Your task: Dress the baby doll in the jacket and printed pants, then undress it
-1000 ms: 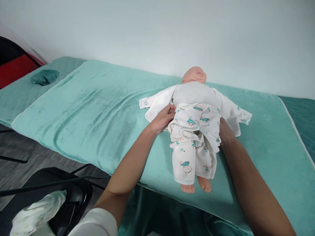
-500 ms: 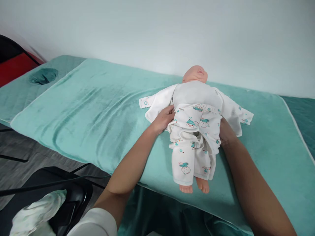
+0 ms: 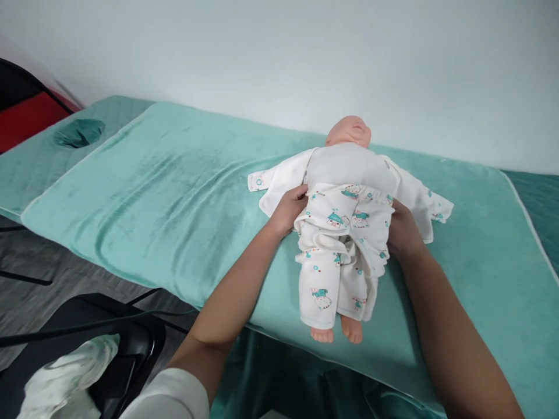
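1 doll (image 3: 348, 129) on its back on 1 bed (image 3: 37, 174), head twd wall (image 3: 279, 64), 2 bare feet (image 3: 322, 334) at near edge. 1 open white top (image 3: 283, 180), 2 sleeves out wide; 1 pr pants (image 3: 334, 233), bunched at knees. 2 hands, 1 per side: L hand (image 3: 289, 210) at waistband, fingers bent, tips partly hid, can't tell if pinching; R hand (image 3: 402, 230) against pants' other side, fingers hid, can't tell. Pants' print = cartoon figs + little houses, too small to make out any lettering. Bed has green plush cover (image 3: 144, 174), wrinkled, & 1 hole (image 3: 79, 133) at L end. Grey floor (image 3: 26, 256); black chair (image 3: 135, 343) w/ 1 crumpled white cloth (image 3: 72, 372).
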`<state>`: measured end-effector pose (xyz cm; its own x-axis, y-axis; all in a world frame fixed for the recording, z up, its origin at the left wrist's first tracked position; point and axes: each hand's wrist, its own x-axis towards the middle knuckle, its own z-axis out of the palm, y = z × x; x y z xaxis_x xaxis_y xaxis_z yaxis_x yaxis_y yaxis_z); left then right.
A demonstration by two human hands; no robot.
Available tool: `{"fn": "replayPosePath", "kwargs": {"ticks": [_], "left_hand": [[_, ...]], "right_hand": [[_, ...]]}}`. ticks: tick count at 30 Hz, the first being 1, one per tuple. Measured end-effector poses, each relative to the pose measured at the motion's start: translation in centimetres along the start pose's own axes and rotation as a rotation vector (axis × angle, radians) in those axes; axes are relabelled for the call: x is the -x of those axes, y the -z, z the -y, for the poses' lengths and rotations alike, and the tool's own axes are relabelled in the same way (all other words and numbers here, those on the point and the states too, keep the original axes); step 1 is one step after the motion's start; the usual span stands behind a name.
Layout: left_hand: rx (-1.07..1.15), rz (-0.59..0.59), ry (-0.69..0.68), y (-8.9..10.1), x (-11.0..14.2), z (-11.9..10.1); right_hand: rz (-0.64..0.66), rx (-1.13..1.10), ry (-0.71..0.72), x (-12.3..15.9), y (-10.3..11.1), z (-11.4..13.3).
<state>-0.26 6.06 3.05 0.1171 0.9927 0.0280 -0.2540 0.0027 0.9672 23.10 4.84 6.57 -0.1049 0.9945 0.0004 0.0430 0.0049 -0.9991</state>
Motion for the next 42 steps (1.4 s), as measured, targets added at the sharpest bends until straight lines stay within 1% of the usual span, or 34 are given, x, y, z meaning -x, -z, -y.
{"fn": "replayPosePath", "kwargs": {"ticks": [3,5,8,9,11,12,13,14,15,17,19,21,25,27,29,31,33,34,37,39,40,42], "left_hand": [[-0.068,-0.006,-0.03,0.2,-0.2,0.3],[-0.155,-0.015,-0.061,0.3,-0.4,0.3],[-0.324,-0.064,-0.103,0.2,-0.4,0.2],[-0.377,-0.096,-0.113,0.2,-0.3,0.1],[-0.442,-0.169,-0.148,0.1,-0.1,0.0],[-0.453,-0.201,-0.186,0.1,0.0,-0.1],[-0.461,-0.222,-0.237,0.1,0.1,-0.1],[-0.472,-0.228,-0.3,0.1,0.2,-0.2],[-0.489,-0.219,-0.367,0.2,0.2,-0.2],[-0.542,-0.183,-0.475,0.5,0.2,-0.1],[-0.568,-0.158,-0.505,0.8,0.1,0.0],[-0.541,-0.159,-0.471,1.0,0.0,0.1],[-0.415,-0.205,-0.345,1.1,-0.2,0.2],[-0.349,-0.229,-0.276,1.2,-0.4,0.3],[-0.287,-0.241,-0.226,1.2,-0.6,0.4],[-0.239,-0.24,-0.22,1.1,-0.7,0.5],[-0.248,-0.231,-0.284,0.9,-0.4,0.3],[-0.283,-0.229,-0.347,0.8,-0.2,0.2],[-0.496,-0.226,-0.597,0.7,0.3,-0.4],[-0.636,-0.204,-0.716,0.7,0.5,-0.7],[-0.68,-0.179,-0.745,0.8,0.5,-0.9],[-0.714,-0.119,-0.759,0.9,0.5,-1.1]], "right_hand": [[-0.047,0.093,0.057,-0.1,0.4,-0.4],[-0.075,0.167,0.081,-0.2,0.7,-0.5],[-0.099,0.275,0.049,-0.4,1.2,-0.8],[-0.135,0.309,0.035,-0.5,1.4,-0.9],[-0.282,0.357,0.06,-0.7,1.8,-1.3],[-0.362,0.364,0.106,-0.8,2.0,-1.4],[-0.413,0.363,0.17,-0.8,2.1,-1.5],[-0.423,0.357,0.248,-0.8,2.2,-1.6],[-0.394,0.351,0.331,-0.8,2.3,-1.6],[-0.272,0.333,0.468,-0.7,2.4,-1.6],[-0.172,0.311,0.542,-0.7,2.5,-1.6],[-0.121,0.278,0.572,-0.7,2.6,-1.6],[-0.036,0.28,0.613,-0.9,3.0,-1.6],[0.011,0.322,0.597,-0.9,3.1,-1.6],[0.031,0.348,0.563,-0.9,3.2,-1.5],[0.045,0.361,0.528,-0.9,3.4,-1.4],[0.072,0.378,0.498,-0.8,3.6,-1.3],[0.088,0.39,0.485,-0.8,3.7,-1.3],[0.102,0.453,0.482,-0.7,4.0,-1.2],[0.077,0.5,0.527,-0.7,4.1,-1.2],[0.063,0.514,0.556,-0.8,4.1,-1.2],[0.049,0.513,0.609,-0.8,3.9,-1.3]]}}
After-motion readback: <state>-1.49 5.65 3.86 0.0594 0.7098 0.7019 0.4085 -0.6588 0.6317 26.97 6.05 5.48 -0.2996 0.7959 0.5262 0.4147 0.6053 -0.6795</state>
